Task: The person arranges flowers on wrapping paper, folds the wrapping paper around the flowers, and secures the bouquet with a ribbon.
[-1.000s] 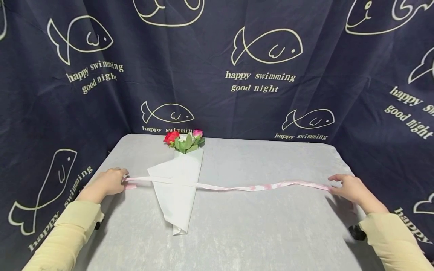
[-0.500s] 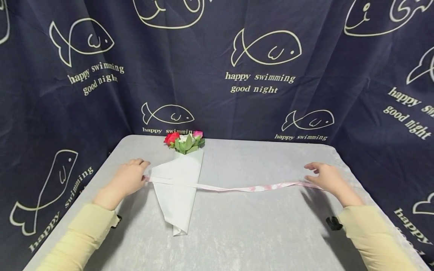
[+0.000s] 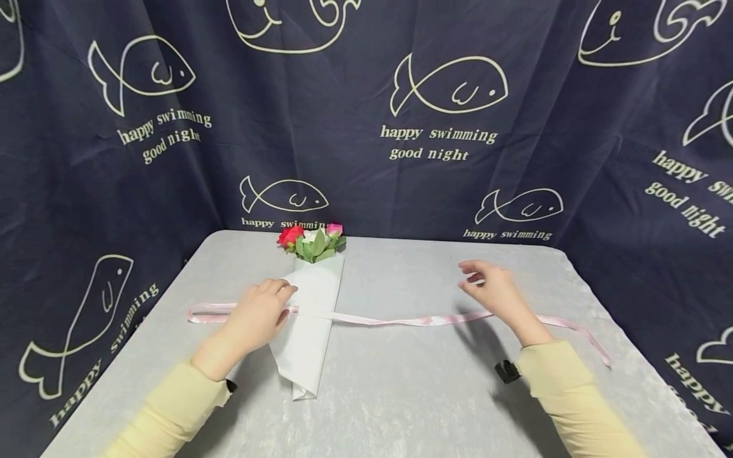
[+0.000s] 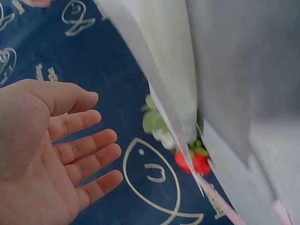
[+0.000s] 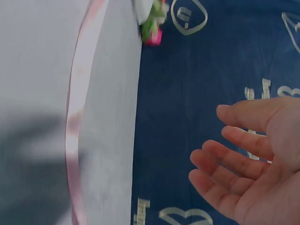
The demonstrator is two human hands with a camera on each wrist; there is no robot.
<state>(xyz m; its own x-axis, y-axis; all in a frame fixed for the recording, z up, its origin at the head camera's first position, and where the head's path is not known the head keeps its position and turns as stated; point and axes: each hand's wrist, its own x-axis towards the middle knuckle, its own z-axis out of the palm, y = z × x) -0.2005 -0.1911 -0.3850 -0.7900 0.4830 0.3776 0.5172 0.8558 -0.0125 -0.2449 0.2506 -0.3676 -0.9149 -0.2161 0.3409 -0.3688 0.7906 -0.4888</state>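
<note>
A bouquet lies on the table in white wrapping paper (image 3: 309, 343), with red, white and pink flowers (image 3: 312, 238) and green leaves at its far end. Across the wrap runs a long pink ribbon (image 3: 395, 322), folded back on itself at the left and trailing off to the right. My left hand (image 3: 254, 321) is over the left side of the wrap and hides part of the ribbon there. In the left wrist view its fingers are spread loosely with nothing in them. My right hand (image 3: 495, 292) hovers above the ribbon's right stretch, fingers relaxed and holding nothing.
The grey cloth-covered table (image 3: 401, 394) has a far edge right behind the flowers. Dark blue curtains (image 3: 355, 146) with fish drawings and lettering hang behind and at both sides. A small black device (image 3: 507, 371) sits at the right cuff.
Both hands have let go of the ribbon ends and moved inward, the left toward the wrap and the right toward the table's middle. The ribbon's two ends now lie on the table.
</note>
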